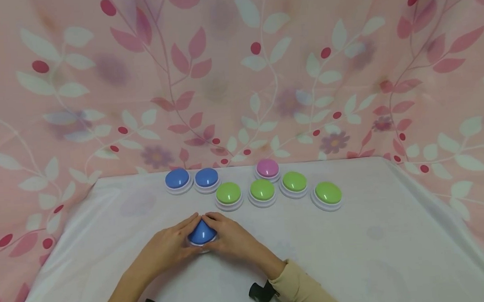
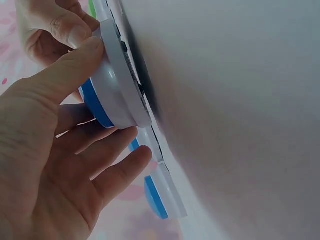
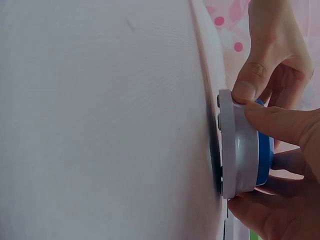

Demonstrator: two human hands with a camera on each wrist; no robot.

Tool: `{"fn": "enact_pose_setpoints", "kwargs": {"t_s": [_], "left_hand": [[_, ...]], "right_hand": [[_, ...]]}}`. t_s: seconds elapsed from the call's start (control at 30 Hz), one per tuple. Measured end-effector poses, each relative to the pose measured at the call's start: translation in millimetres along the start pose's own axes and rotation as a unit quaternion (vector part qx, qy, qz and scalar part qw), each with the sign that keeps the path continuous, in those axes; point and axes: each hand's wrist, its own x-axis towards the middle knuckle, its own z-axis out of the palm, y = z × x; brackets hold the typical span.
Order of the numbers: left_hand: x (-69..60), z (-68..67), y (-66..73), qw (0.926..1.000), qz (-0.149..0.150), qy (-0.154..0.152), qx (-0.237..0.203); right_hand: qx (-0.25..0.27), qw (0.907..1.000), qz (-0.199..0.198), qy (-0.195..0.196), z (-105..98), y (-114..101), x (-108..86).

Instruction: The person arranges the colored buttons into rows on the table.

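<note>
A glossy blue domed push button on a round, pale grey-white plastic base [image 1: 202,234] sits left of centre in the lower half of the head view, over a white cloth with soft creases [image 1: 376,253]. Both hands are grasping it: the bare left hand [image 1: 172,244] curls round its left side and the bare right hand [image 1: 232,238] round its right, the fingers bent along the far side and the thumbs pressing the near wall of the base, their tips together. The dome is smooth and rounded; the base is a shallow ring with a stepped rim and small dark feet [image 3: 219,121] underneath. The dome faces up, away from the cloth, so it points left in the left wrist view and right in the right wrist view. The button is broader than tall, its long axis lying across the base, near vertical in the right wrist view. A dark gap shows between underside and cloth; whether the far edge touches is hidden

Around the upper middle of the head view stand two blue domed buttons [image 1: 177,177], a pink domed button [image 1: 267,168] and four lime-green domed buttons [image 1: 262,189], all on round whitish bases. Behind hangs a pink leaf-printed fabric [image 1: 230,79], and a beige cloth sleeve [image 1: 304,287] enters at the bottom
</note>
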Motion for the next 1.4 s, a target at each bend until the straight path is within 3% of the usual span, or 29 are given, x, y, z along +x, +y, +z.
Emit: {"fn": "enact_pose_setpoints", "kwargs": {"t_s": [0.4, 1.0, 1.23, 1.4], "left_hand": [[0.2, 0.5, -3.4, 0.9999, -0.003, -0.015, -0.006], [-0.3, -0.9, -3.8, 0.9988, -0.032, -0.02, -0.031], [2.4, -2.7, -4.1, 0.9983, -0.036, -0.002, -0.045], [10.1, -6.8, -1.6, 0.9969, -0.057, 0.009, -0.053]], "right_hand": [[0.001, 0.9999, 0.009, -0.011, 2.2, 2.3, 1.8], [-0.008, 0.9999, 0.005, -0.006, -0.7, 5.3, 1.6], [-0.016, 0.9999, -0.001, 0.002, -12.1, 8.5, 0.1], [0.037, 0.9985, 0.013, 0.039, -29.7, 16.8, 0.7]]}}
